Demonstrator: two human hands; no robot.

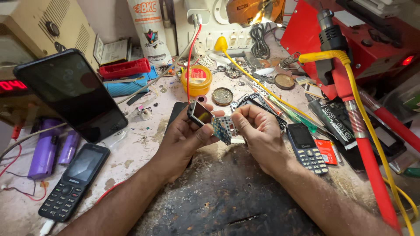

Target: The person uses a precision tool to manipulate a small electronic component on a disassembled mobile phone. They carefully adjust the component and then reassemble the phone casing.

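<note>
Both hands meet over the middle of the bench on 1 small stripped phone board (218, 124). Pinched between thumb and fingers of the left hand (186, 135) is the end that carries the little dark screen, tilted up toward the camera, with the thumb pressed across the blue circuit face. Fingers of the right hand (258, 131) close on the board's other, pale gridded end, so the piece is held clear of the table, just above the dark scorched mat (227, 192) that lies under both forearms.

Just right of the right wrist lies a small blue keypad phone (305, 148), with a red card (326, 151) beside it. A black keypad phone (74, 181) lies near the left forearm, and above it a large black smartphone (72, 94) is propped at a slant. 2 purple battery cells (52, 150) lie at the far left. Behind the hands stand a yellow round tin (196, 81) and a flat round lid (222, 96). A yellow cable (372, 131) and a red-stemmed hot-air tool (350, 109) cross the right side.
</note>
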